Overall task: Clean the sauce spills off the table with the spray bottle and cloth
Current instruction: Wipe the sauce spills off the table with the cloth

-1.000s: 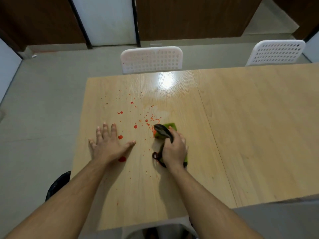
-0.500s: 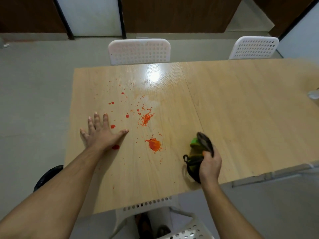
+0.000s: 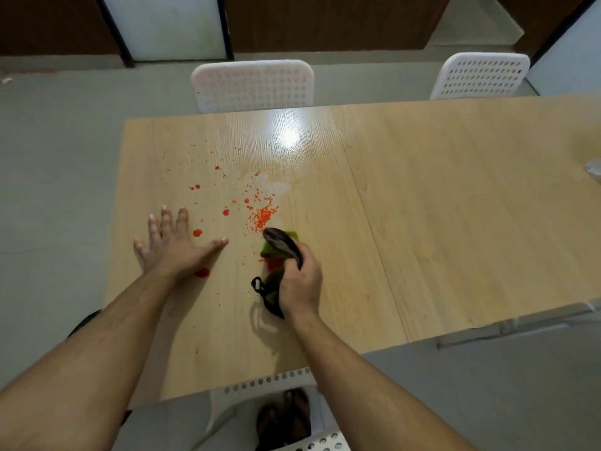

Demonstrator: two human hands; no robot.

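two white perforated chairs at table's far edge, well beyond the fingers. third white chair at near edge, sandalled feet under it. dark wood panels along the back wall.

Right hand presses cloth onto sauce.

**Plain dining or meeting room, prob. office/canteen type**

You're at a long light-wood laminate table, two sections joined w/ a seam. On the far side you've got two white perforated plastic chairs, identical, pushed in; a third like them sits at the near edge below you. Floor is bare grey. Far wall has dark wood panels alternating w/ white panels in black frames. No cooking gear or décor-type clues to narrow it further.
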